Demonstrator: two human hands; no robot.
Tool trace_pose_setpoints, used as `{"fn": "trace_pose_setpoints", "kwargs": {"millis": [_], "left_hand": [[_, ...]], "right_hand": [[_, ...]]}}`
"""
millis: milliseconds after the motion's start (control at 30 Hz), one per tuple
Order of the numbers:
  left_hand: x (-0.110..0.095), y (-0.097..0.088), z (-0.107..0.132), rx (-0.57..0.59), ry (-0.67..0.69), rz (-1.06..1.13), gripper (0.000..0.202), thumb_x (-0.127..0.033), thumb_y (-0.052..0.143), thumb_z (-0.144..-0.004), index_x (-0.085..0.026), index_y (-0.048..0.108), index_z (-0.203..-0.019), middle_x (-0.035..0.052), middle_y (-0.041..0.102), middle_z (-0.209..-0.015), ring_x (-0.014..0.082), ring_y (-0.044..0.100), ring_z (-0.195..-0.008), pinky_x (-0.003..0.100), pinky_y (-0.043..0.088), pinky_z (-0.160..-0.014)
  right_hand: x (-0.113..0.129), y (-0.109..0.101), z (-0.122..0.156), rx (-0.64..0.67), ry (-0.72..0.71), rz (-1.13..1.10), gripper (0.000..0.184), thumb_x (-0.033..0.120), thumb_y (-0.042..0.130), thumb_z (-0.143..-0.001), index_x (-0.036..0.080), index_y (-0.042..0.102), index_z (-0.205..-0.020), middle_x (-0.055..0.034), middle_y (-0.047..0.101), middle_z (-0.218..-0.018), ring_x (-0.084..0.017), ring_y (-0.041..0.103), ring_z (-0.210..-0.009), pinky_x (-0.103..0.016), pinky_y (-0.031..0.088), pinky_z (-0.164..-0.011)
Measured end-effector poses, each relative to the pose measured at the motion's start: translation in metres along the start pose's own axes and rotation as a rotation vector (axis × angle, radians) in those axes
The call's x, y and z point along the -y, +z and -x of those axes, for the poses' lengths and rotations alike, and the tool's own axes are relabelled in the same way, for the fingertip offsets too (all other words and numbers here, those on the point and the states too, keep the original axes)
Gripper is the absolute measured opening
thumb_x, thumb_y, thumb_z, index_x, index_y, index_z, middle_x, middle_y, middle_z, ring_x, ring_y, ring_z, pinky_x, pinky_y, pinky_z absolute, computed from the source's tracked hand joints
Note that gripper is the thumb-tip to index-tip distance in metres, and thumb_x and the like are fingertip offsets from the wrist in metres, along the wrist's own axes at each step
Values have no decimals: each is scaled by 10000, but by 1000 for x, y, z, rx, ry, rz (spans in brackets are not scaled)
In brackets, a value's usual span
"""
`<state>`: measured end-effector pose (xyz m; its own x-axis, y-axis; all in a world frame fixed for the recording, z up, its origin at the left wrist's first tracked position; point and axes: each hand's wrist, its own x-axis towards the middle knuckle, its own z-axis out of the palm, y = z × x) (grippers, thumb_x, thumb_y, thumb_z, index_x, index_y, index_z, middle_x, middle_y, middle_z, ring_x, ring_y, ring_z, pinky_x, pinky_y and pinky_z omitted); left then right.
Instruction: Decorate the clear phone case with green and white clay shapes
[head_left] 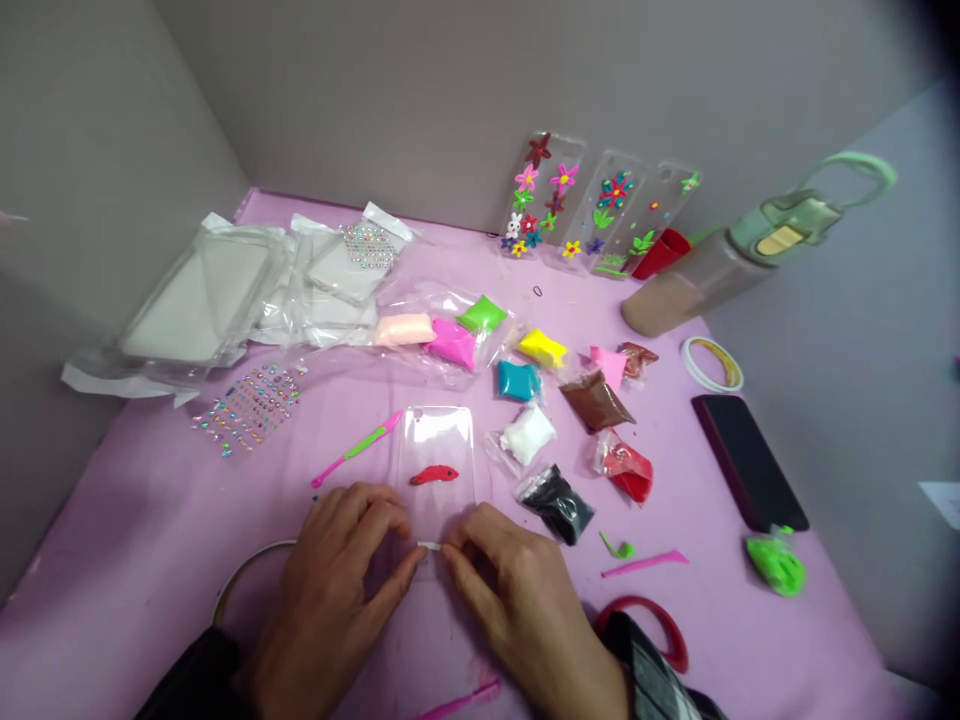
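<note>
Nearest to us, a pink tool [461, 699] lies between the wrists, with a red ring [679, 645] beside the right sleeve [660, 675]. Farther in, we see the right hand [517, 570] pinching a white strip [430, 546] between thumb and fingers; the left hand [345, 570] is curled, its thumb at the strip's left end, though we cannot tell whether it grips. The strip is over the near part of a clear case [441, 430], on which we note a red piece [433, 475]. Right of the case lie a black packet [559, 505], a white packet [527, 436] and a brown packet [598, 400]; at far right we find a phone [750, 460]. Left of it lie a pink-and-green tool [358, 450] and a gem sheet [251, 408]. Beyond, we observe wrapped cases [199, 295] at left, a bottle [690, 285] at right and, by the far wall [390, 90], three decorated cases [541, 195].
</note>
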<state>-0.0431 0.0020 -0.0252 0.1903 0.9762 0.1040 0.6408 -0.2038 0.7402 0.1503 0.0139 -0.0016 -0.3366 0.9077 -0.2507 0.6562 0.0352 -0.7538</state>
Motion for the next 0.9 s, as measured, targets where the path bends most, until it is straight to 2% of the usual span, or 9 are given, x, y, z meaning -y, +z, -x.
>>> {"fn": "trace_pose_setpoints", "kwargs": {"millis": [233, 400, 533, 700, 900], "left_hand": [[1, 9, -5, 3, -7, -66, 119, -264, 586, -958, -245, 552, -845, 0, 608, -845, 245, 549, -791, 387, 411, -737], [3, 11, -4, -17, 14, -100, 116, -278, 587, -965, -246, 550, -861, 1, 634, -867, 248, 578, -814, 387, 401, -755], [4, 11, -3, -11, 25, -109, 128, -314, 587, -977, -248, 550, -873, 0, 634, -881, 256, 570, -831, 391, 385, -772], [6, 14, -3, -21, 32, -149, 124, -315, 586, -979, -253, 544, -880, 8, 632, -909, 269, 549, -854, 394, 364, -771], [3, 12, -5, -1, 19, -151, 112, -270, 586, -966, -239, 540, -868, 9, 616, -882, 264, 534, -829, 396, 362, -763]], "right_hand": [[-5, 6, -1, -13, -33, 106, 146, 220, 590, -986, 202, 592, -841, 7, 629, -801, -148, 594, -661, -265, 386, -617], [-5, 14, -3, -128, -135, 327, 188, 217, 625, -965, 207, 568, -786, 8, 621, -730, -171, 598, -604, -294, 333, -556], [-6, 19, -4, -230, -177, 455, 250, 235, 503, -1023, 224, 551, -778, 5, 620, -706, -194, 620, -589, -313, 354, -559], [-7, 15, -3, -346, -155, 570, 450, 444, 253, -1101, 236, 515, -801, 4, 586, -647, -203, 618, -512, -329, 350, -499], [-10, 15, 2, -366, -139, 588, 482, 458, 141, -1109, 249, 456, -811, 16, 597, -626, -174, 614, -454, -306, 349, -452]]}}
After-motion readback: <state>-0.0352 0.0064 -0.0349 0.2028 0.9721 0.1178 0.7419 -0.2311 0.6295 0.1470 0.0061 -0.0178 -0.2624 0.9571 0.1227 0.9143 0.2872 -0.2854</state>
